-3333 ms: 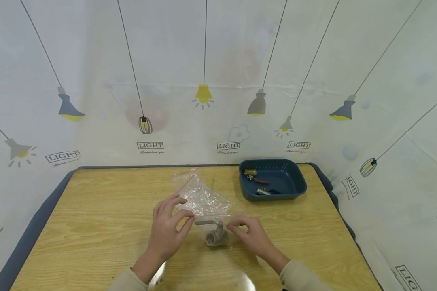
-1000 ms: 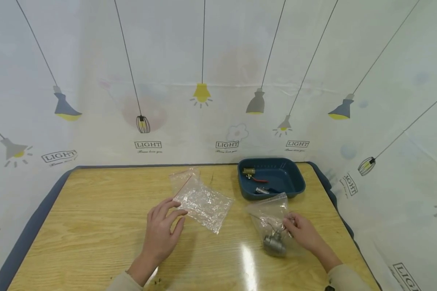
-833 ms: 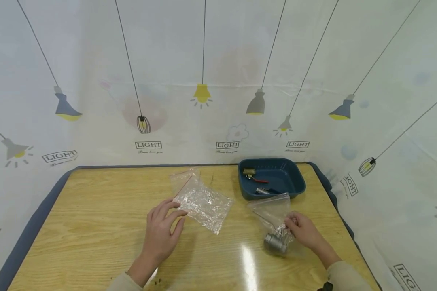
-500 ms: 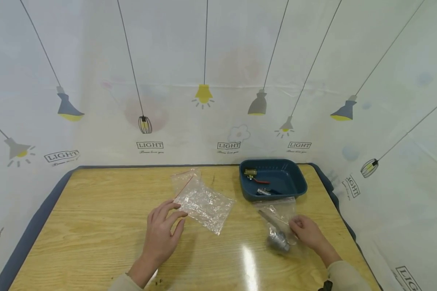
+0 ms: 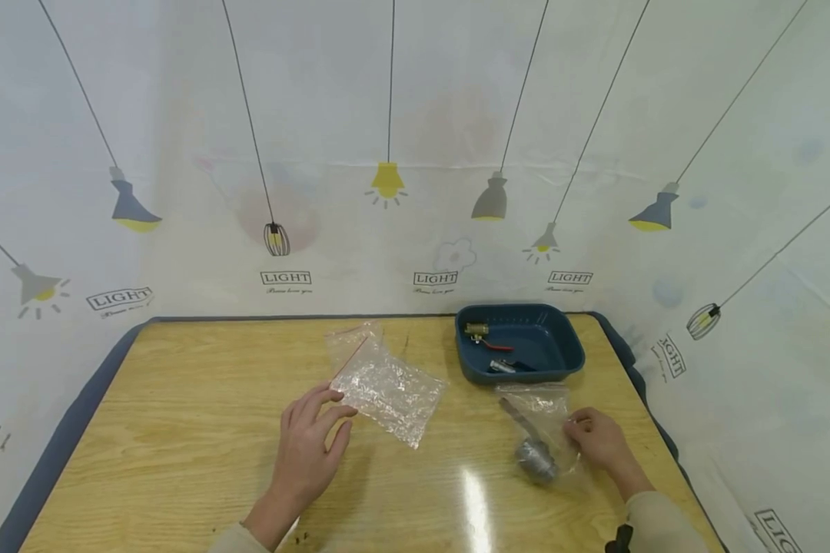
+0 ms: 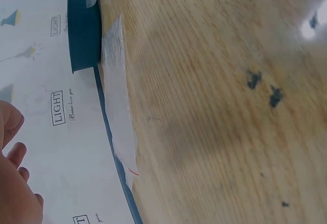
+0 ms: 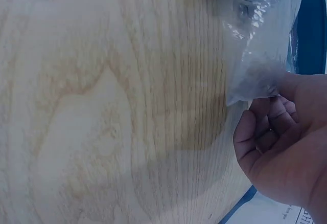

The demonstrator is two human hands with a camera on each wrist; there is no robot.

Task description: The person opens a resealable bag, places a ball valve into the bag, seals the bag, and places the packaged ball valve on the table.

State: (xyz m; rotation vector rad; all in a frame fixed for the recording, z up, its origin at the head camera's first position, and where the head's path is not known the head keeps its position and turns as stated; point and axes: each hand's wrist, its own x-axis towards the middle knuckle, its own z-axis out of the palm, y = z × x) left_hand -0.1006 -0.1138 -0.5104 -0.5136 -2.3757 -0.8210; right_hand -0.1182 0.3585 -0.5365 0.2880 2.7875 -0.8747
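Observation:
A clear zip bag [image 5: 552,405] with a grey metal ball valve [image 5: 537,461] inside is at the right of the table, just in front of the blue basin. My right hand [image 5: 600,440] pinches the bag's right edge between thumb and forefinger; the right wrist view shows the bag's corner [image 7: 253,83] at those fingertips. The valve's long lever [image 5: 519,417] points up and left through the film. My left hand [image 5: 307,449] holds nothing, its fingers loosely bent. Its fingertips are beside the near left edge of flat clear bags [image 5: 394,388]; whether they touch cannot be told.
The blue basin [image 5: 545,357] stands at the table's back right. In it lie a brass ball valve [image 5: 476,329] with a red lever and a small silvery piece [image 5: 502,366] with a dark part. A patterned curtain [image 5: 346,230] hangs behind the wooden table [image 5: 194,399].
From the middle, between both hands, the bagged valve has gone right in my right hand. Over the last second it shifts slightly further right and turns. My left hand has let go and stays near the flat bags.

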